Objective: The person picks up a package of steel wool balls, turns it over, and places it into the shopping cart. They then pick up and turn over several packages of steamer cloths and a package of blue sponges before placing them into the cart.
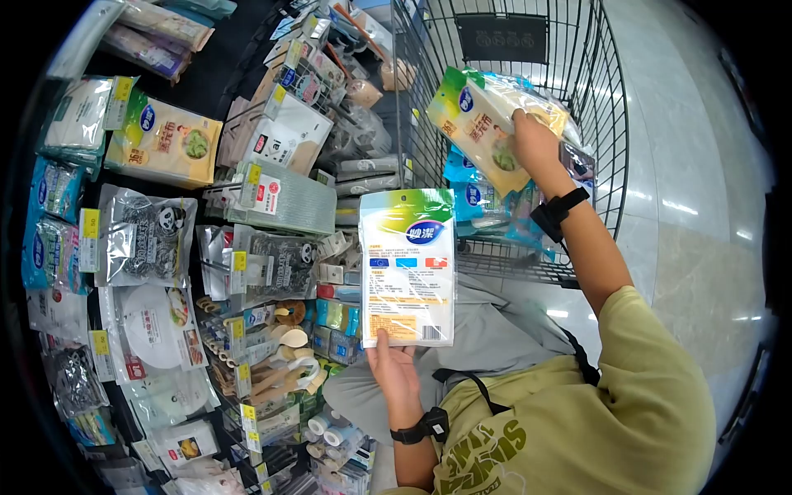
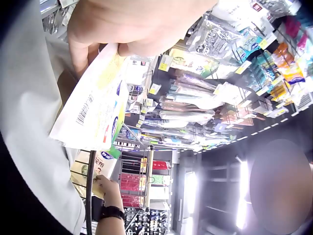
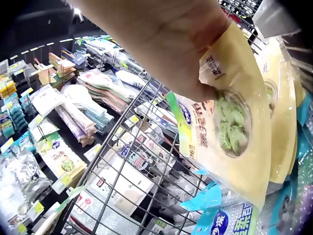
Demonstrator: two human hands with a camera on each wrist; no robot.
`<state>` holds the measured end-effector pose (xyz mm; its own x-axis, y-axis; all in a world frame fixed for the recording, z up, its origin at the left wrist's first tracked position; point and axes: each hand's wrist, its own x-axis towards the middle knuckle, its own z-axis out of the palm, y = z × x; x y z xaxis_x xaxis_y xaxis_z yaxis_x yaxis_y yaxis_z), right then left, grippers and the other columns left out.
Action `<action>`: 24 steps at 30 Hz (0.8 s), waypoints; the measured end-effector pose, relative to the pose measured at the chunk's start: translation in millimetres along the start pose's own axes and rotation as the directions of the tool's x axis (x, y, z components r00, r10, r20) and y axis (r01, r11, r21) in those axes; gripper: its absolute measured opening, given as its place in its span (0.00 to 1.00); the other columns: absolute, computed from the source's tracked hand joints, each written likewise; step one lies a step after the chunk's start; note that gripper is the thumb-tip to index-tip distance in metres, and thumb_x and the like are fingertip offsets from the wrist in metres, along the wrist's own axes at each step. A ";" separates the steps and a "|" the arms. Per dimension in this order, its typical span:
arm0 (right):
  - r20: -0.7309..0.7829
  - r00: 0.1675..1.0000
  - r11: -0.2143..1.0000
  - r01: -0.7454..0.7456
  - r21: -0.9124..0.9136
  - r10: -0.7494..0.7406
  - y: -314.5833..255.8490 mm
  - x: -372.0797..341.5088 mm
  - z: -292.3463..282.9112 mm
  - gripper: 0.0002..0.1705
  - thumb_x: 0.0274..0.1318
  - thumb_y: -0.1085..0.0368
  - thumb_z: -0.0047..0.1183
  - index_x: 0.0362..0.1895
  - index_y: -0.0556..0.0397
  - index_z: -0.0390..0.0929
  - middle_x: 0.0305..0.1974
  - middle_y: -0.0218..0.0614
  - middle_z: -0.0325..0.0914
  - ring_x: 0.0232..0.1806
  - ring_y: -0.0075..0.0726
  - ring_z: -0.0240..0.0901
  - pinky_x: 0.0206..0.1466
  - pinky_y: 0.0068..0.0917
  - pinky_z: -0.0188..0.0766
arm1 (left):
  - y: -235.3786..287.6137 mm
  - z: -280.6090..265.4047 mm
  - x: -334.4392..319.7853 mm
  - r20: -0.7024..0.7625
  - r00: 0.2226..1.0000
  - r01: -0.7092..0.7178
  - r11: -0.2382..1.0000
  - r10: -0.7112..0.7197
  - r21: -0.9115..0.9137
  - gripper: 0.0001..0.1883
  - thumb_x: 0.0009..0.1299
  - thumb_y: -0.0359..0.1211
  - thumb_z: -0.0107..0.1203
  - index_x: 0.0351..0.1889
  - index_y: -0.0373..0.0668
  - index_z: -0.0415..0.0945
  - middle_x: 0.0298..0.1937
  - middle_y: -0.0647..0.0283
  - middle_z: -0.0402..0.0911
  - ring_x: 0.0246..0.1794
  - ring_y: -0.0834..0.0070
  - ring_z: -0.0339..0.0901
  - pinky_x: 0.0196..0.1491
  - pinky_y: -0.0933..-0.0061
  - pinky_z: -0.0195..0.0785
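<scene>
Well, the white-backed packet (image 1: 408, 280) extends beyond my left hand (image 1: 394, 378), which pinches its bottom edge; my right hand (image 1: 536, 144) grips the yellow packet (image 1: 481, 136) by one side, above blue packets (image 1: 472, 195) in the wire cart (image 1: 503, 39).

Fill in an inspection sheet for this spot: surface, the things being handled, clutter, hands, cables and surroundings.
Surface: black wire cart on a glossy tiled floor.
Handled things: white-backed packet with a green top, upright, its printed text and barcode facing the head camera; yellow packet, tilted, at the cart.
Clutter: blue packs in the cart, by the yellow packet.
Left hand: pinches the white-backed packet by its lower edge.
Right hand: grips one side of the yellow packet.
Cables: nothing seen.
Surroundings: store display on the person's left, with silvery packs, wooden utensils and yellow price tags.
</scene>
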<state>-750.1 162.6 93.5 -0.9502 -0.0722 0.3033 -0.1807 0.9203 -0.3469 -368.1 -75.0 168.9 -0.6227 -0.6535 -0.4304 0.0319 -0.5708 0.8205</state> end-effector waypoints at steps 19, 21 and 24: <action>-0.246 0.949 0.505 0.117 0.855 0.196 -43.3 8.2 -58.6 0.24 0.62 0.63 0.60 0.59 0.60 0.71 0.46 0.46 0.84 0.42 0.34 0.83 0.41 0.28 0.78 | -12.2 -19.5 10.3 0.076 0.993 -0.094 0.995 0.093 0.014 0.22 0.78 0.26 0.50 0.69 0.44 0.63 0.66 0.56 0.74 0.63 0.63 0.76 0.60 0.54 0.78; -0.200 0.959 0.379 0.111 0.919 0.203 -48.1 7.1 -58.2 0.25 0.63 0.65 0.61 0.60 0.62 0.70 0.47 0.43 0.83 0.43 0.30 0.82 0.42 0.25 0.78 | -10.2 -16.5 7.6 0.084 0.989 -0.123 0.992 0.124 -0.019 0.22 0.78 0.26 0.50 0.69 0.43 0.63 0.65 0.56 0.74 0.63 0.64 0.76 0.60 0.56 0.78; -0.130 0.971 0.216 0.086 0.973 0.203 -52.0 5.9 -52.2 0.26 0.63 0.65 0.61 0.60 0.64 0.69 0.48 0.41 0.82 0.46 0.29 0.81 0.43 0.22 0.79 | -5.5 -9.4 3.0 0.095 0.982 -0.157 0.986 0.161 -0.050 0.22 0.78 0.27 0.51 0.69 0.43 0.63 0.66 0.56 0.74 0.62 0.64 0.77 0.60 0.59 0.78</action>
<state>-733.0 134.4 159.7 -0.9256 0.1665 0.3398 -0.3675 -0.1815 -0.9121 -362.7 -78.5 159.5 -0.6808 -0.6866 -0.2552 0.1684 -0.4857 0.8578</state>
